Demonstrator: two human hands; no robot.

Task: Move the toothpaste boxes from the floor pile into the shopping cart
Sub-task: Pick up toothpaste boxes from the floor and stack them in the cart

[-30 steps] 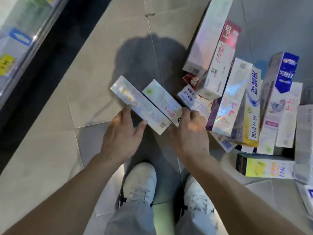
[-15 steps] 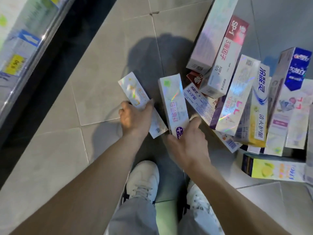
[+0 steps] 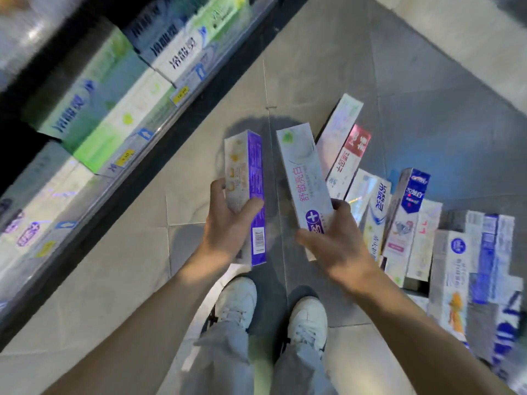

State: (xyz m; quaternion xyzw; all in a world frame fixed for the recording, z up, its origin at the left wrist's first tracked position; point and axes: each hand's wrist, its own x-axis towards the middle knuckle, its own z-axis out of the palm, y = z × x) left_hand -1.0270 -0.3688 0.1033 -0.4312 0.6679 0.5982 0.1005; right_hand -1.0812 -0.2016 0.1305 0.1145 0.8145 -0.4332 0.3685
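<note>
While person stands over floor pile [image 3: 399, 212], L hand [image 3: 228, 229] grips purple-sided box [image 3: 248, 181], R hand [image 3: 333, 240] grips white box w/ pink lettering [image 3: 302, 178], both held above tiles, apart. Cart not in view.

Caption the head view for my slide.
Left hand and right hand each grip a toothpaste box above the floor pile.

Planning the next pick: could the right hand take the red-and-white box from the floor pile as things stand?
Probably not yet: the right hand already grips a white box. The red-and-white box lies uncovered on top of the floor pile, but the hand is occupied.
</note>
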